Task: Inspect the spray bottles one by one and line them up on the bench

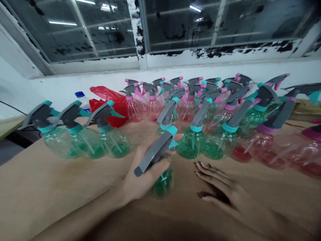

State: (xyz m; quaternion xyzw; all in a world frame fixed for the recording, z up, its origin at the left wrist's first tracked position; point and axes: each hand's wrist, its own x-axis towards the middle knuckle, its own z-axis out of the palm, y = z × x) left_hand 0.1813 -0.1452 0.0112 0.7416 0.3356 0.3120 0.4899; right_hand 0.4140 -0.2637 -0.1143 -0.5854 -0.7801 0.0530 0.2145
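Note:
My left hand [144,175] is wrapped round the neck of a green spray bottle [163,184], with its grey trigger head pointing up and away from me. The fingers are partly hidden behind the bottle. My right hand [225,187] rests on the wooden table [82,201] with fingers stretched out and nothing in it. Just beyond the hands stand a green spray bottle [192,144] and another green spray bottle [215,147], both with turquoise collars. To the left of my left hand, a green spray bottle [115,142] ends a short row of similar ones.
Several pink spray bottles [153,110] crowd the back of the table. More pink bottles [250,147] stand at the right. A red plastic bag [110,98] and a blue-capped bottle [81,98] sit at the back left. Windows [92,36] line the wall behind.

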